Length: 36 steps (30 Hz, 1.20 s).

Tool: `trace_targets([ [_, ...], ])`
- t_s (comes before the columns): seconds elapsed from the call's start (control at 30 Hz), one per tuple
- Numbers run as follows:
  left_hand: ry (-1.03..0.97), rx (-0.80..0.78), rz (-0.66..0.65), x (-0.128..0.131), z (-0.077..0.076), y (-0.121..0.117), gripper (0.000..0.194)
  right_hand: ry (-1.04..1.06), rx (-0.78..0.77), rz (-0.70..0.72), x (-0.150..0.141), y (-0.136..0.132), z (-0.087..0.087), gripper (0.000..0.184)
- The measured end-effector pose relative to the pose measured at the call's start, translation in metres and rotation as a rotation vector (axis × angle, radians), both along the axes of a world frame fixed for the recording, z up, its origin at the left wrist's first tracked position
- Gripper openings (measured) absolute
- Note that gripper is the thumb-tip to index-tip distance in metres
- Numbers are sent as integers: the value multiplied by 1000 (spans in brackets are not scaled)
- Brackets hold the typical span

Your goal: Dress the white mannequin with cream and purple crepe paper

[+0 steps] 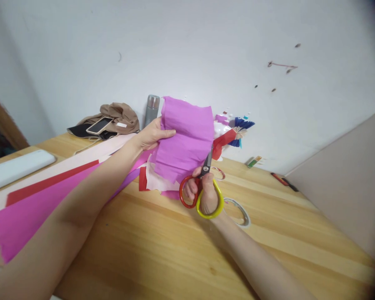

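Observation:
My left hand pinches the left edge of a purple-pink sheet of crepe paper, held up above the table with the thumb on its face. The paper looks layered or folded. In my right hand is a pair of scissors with one red and one yellow handle loop. Their dark blades point up at the paper's lower right edge; whether they are cutting into it I cannot tell. Below the raised sheet lie pale pink paper pieces and a red piece.
Long paper strips in pink, red and purple run across the wooden table at left. Behind stand a grey flask, a brown cloth bag and a phone. A tape roll and colourful paper pieces are at right.

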<state>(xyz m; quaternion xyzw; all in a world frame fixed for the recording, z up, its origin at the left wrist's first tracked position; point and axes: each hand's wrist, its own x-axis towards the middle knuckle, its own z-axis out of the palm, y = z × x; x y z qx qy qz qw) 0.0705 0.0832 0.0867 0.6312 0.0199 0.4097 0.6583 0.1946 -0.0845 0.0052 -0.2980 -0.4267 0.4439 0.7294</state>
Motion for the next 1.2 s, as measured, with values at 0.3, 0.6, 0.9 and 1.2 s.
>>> trace_targets([
  [0.3,43,68,-44,-1,-1,4,64,-24,-41,80,2,-4,5,47],
  [0.6,55,51,-43,-5,1,2,66,-49,-18,100,7,-5,6,44],
  [0.9,93,81,-61,-4,-1,3,68,-57,-22,50,6,-5,7,47],
  [1.2,115,80,-38,-7,-3,6,67,-16,-43,42,4,-2,2,49],
])
